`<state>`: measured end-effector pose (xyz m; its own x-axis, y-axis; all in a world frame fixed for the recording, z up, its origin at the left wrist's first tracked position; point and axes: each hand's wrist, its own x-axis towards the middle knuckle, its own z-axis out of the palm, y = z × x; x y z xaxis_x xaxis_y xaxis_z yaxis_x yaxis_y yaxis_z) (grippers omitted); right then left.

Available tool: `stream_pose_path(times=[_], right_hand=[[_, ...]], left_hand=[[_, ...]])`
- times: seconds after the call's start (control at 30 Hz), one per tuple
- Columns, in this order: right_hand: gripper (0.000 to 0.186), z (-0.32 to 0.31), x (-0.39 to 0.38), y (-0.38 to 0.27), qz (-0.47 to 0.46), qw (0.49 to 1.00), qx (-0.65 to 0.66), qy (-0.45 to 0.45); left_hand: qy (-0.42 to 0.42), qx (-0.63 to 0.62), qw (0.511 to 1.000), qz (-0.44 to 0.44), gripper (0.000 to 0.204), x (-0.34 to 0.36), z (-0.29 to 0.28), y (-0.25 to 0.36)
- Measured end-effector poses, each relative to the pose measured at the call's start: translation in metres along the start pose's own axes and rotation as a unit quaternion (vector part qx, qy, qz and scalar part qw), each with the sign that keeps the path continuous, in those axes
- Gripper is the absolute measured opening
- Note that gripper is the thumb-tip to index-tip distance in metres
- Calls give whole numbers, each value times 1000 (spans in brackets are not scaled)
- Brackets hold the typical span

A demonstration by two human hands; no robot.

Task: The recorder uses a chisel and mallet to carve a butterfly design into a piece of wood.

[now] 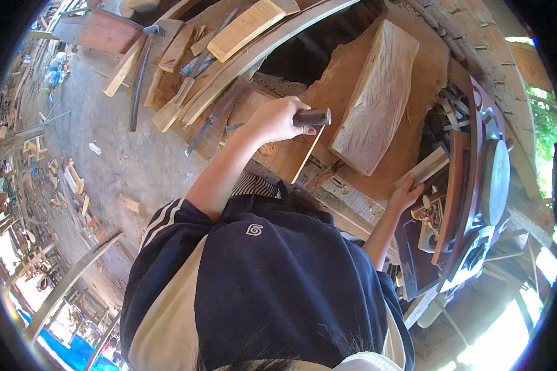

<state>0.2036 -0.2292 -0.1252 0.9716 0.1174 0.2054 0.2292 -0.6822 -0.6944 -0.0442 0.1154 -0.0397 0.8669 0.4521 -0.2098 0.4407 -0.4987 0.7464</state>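
My left hand (pixel 277 121) is closed around a dark cylindrical bar or tool handle (pixel 313 117), whose blunt end points right over the workbench. What lies inside the fist is hidden. Over at the right, my right hand (pixel 406 194) reaches beside a short wooden block (pixel 431 167). Its fingers look apart and rest close to the block's near end; whether they touch it, I cannot tell. Between the hands and farther off lies a thick, pale wooden slab (pixel 380 99) with a rippled face. It sits on a wider brown board (pixel 319 93) with a ragged edge.
Wooden offcuts (pixel 244 29) and a long curved plank (pixel 254 59) lie at the far left, near a dark metal bar clamp (pixel 141 83). At the right, a carved wooden piece (pixel 430 213) sits beside stacked reddish-brown boards (pixel 455 198). Scraps litter the concrete floor (pixel 148 176).
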Motion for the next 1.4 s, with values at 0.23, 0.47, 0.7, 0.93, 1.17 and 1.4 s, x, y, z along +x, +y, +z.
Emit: stream_pose_path(times=[0.23,0.47,0.7,0.93,1.17,1.4], right_hand=[[49,14,-30,-29,28,998,45,-36],[52,8,-32,-39,22,999,-6,-46],[42,-9,-60,-115,-19,990,124,-56],[57,-35,-73,-165,-29,976,184,-115],[50,-54,-68,-203,-47,974,198,-97],[49,-65,-64,-218,-154,969,169,-94]], left_hand=[[-11,-16,1000,-14,40,-1,-8,3],[112,-20,993,6,39,-20,11,5],[211,48,972,86,29,-54,25,47],[206,-24,955,211,27,-30,45,74],[341,-11,912,228,23,-5,56,75],[382,30,890,247,13,2,59,72]])
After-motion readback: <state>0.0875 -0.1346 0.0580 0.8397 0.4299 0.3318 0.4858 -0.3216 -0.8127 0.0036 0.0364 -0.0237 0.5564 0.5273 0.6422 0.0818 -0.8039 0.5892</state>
